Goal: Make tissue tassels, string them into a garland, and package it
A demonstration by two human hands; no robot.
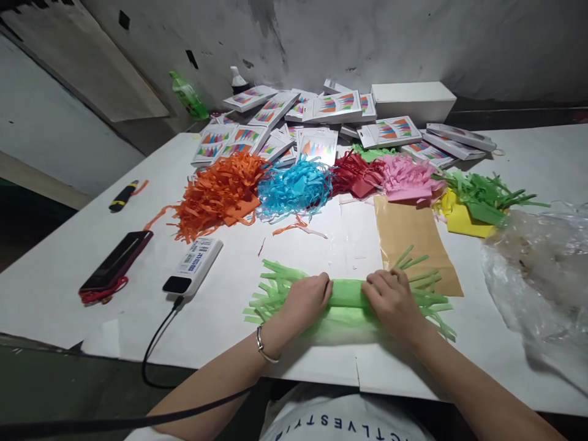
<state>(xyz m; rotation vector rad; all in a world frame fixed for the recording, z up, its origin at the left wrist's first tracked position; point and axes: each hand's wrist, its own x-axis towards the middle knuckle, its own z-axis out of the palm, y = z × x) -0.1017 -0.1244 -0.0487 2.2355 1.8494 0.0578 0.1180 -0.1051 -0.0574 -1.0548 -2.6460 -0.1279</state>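
Observation:
A light green sheet of tissue paper point(346, 293), cut into fringes at both ends, lies on the white table close to me. Its middle is uncut and looks folded over into a band. My left hand point(305, 297) has its fingers curled on the band's left part. On the right part my right hand point(390, 297) grips it the same way, fingers bent. The fringes spread out beyond both hands. Under the right-hand fringe lies part of a brown paper sheet point(420, 236). What the fingertips do beneath the paper is hidden.
Bunches of orange point(220, 193), blue point(296, 187), red point(356, 174), pink point(411, 177) and green point(482, 193) fringed tissue line the table. Behind them are piled printed boxes point(333, 107). A phone point(114, 262), a white power bank point(193, 266) and a cutter point(124, 196) lie left; a plastic bag point(542, 275) lies right.

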